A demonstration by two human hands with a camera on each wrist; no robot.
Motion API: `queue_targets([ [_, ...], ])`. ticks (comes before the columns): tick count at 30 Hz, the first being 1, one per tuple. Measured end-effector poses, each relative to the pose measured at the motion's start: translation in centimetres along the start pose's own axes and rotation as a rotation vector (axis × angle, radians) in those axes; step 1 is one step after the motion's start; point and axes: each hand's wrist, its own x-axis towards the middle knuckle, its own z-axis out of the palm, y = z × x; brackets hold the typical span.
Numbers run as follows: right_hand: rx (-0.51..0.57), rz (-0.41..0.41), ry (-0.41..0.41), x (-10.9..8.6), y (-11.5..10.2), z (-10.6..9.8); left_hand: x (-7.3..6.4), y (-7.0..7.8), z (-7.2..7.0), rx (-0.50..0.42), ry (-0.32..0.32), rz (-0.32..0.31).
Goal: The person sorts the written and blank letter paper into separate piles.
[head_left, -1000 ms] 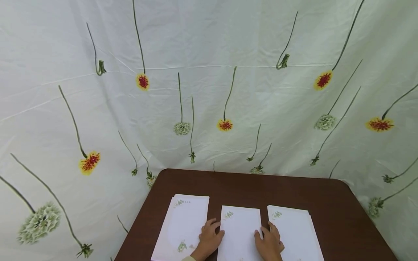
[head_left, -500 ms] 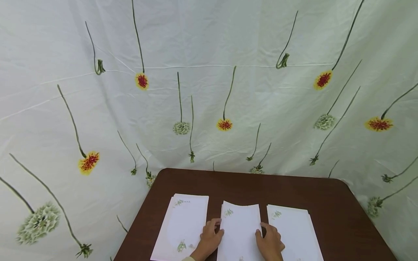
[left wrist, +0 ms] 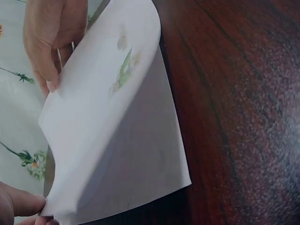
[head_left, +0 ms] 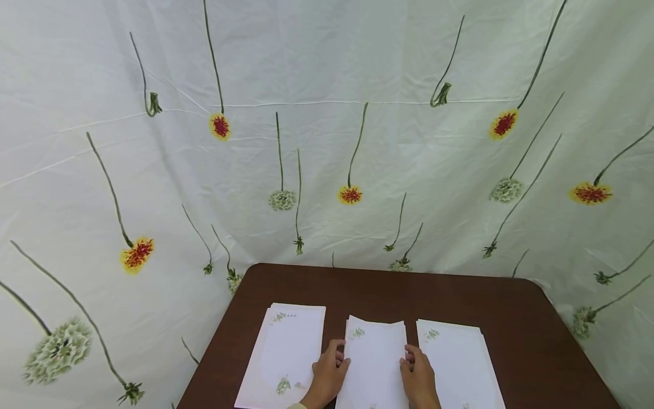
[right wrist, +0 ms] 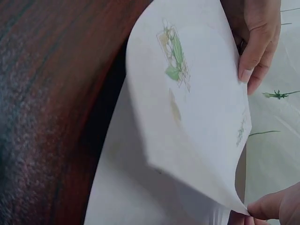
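A white sheet of paper (head_left: 374, 363) with a small printed plant motif is in the middle of the head view. My left hand (head_left: 329, 374) pinches its left edge between thumb and fingers, and my right hand (head_left: 419, 378) pinches the opposite edge. Between the hands the sheet bows, its near end lifted and curved in both wrist views. More white paper (right wrist: 124, 164) lies beneath it on the table. The left wrist view catches the left hand's fingertips (left wrist: 33, 204) low at the left, with the right hand above.
Another stack of printed sheets (head_left: 291, 346) lies to the left on the dark brown table (head_left: 388, 289), and a third stack (head_left: 457, 363) lies to the right. Behind the table hangs a pale cloth (head_left: 327, 153) printed with flowers.
The middle sheet lay flat; its top edge then rose and curved between my hands. Both hands now hold its edges, and the right hand has shifted slightly left.
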Motion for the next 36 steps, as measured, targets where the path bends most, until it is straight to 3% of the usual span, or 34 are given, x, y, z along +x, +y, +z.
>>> queue_targets([
  [7,-0.016,-0.049,0.027,0.1,0.1,-0.6,0.5,0.4,0.3,0.034,0.043,0.044],
  [16,-0.04,-0.05,0.048,0.6,-0.3,-2.0,1.1,1.8,0.6,0.003,0.06,0.083],
  [27,-0.074,-0.093,0.15,1.4,0.5,-5.1,1.8,4.3,1.6,0.048,-0.043,0.161],
  [36,-0.124,-0.098,0.209,2.0,1.7,-8.8,2.4,7.1,3.6,-0.034,-0.15,0.137],
])
